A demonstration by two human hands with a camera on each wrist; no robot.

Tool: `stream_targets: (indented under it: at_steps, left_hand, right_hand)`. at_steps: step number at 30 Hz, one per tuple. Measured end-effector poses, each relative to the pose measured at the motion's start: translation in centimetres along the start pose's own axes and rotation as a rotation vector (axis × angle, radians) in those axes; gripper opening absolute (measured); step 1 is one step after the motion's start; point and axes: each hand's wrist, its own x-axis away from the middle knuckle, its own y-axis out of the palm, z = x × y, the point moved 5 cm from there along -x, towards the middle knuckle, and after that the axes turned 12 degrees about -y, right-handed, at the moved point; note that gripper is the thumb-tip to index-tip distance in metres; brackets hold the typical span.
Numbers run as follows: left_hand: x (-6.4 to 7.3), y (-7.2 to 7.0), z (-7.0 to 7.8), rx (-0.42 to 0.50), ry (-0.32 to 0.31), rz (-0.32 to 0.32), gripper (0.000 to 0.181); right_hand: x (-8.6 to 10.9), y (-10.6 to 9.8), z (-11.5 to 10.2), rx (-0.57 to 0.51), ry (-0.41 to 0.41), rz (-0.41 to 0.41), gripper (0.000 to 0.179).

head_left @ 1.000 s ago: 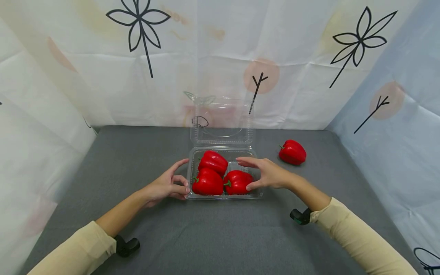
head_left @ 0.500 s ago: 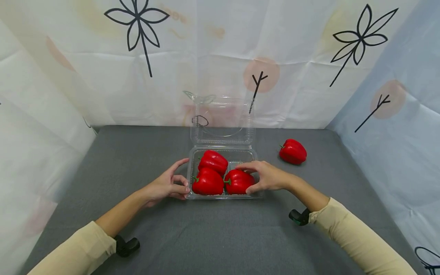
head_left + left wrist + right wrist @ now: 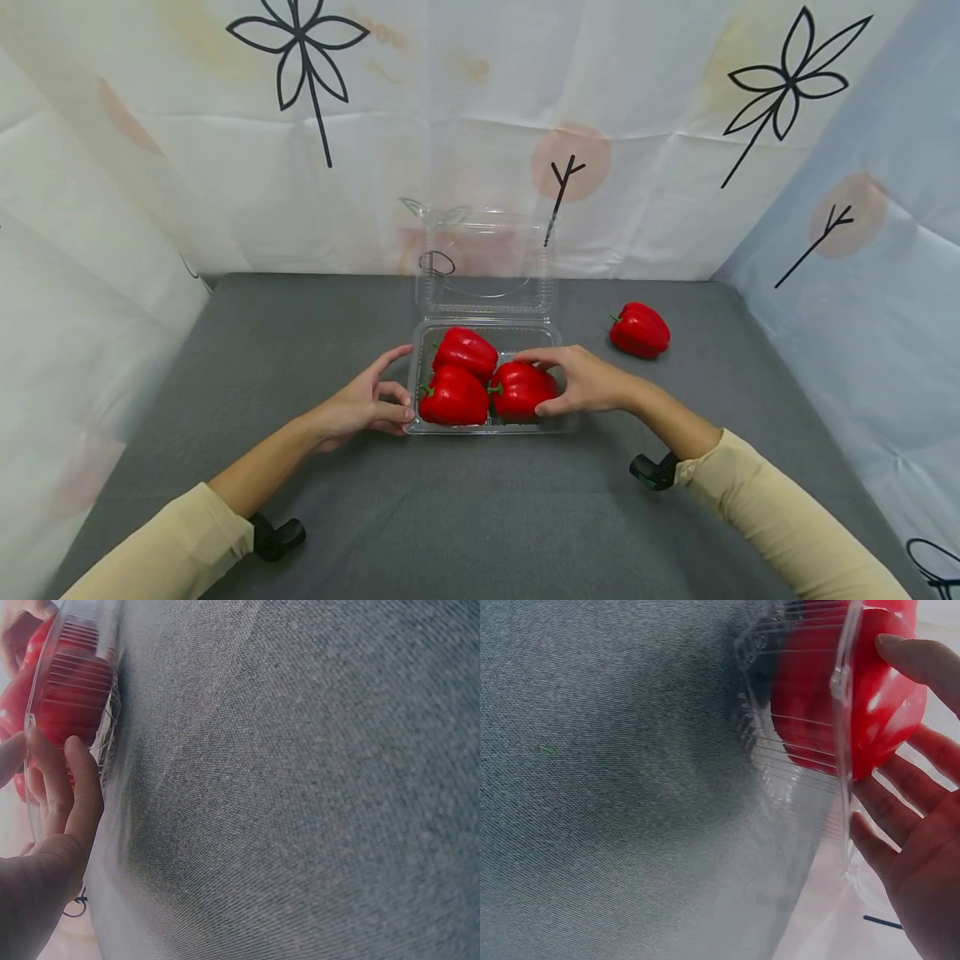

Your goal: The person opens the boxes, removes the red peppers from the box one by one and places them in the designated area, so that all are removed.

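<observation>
In the head view, a clear plastic clamshell container (image 3: 487,430) lies with its lid (image 3: 486,292) raised at the back. My left hand (image 3: 360,410) pinches the left rim between thumb and fingers, as the left wrist view also shows. Inside sit a red bell pepper (image 3: 452,397) at front left and another red bell pepper (image 3: 465,352) behind it. At front right, my right hand (image 3: 588,382) grips a third red bell pepper (image 3: 519,392), thumb on the near side and fingers over the far side. From the right wrist, this pepper (image 3: 885,697) rises above the rim.
One more red bell pepper (image 3: 640,331) lies on the grey cloth-covered table (image 3: 465,517), behind and right of the container. A white printed curtain (image 3: 480,125) hangs around the table's back and sides.
My right hand has closed its fingers around the front-right pepper and shifted it slightly right and up. My left hand has kept its place on the rim.
</observation>
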Motion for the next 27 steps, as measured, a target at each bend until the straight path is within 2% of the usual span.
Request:
stream_targets:
  at_steps: [11, 22, 27]
  left_hand:
    - [0.2, 0.1, 0.2, -0.005, 0.008, -0.003, 0.096]
    - [0.1, 0.0, 0.0, -0.006, 0.017, 0.001, 0.095]
    - [0.1, 0.1, 0.0, -0.006, 0.016, 0.000, 0.095]
  right_hand:
    - [0.7, -1.9, -1.7, 0.002, -0.017, 0.064, 0.068]
    - [2.9, -4.9, -1.9, 0.096, 0.027, 0.194, 0.073]
    - [4.4, -6.0, -1.6, 0.104, 0.046, 0.240, 0.072]
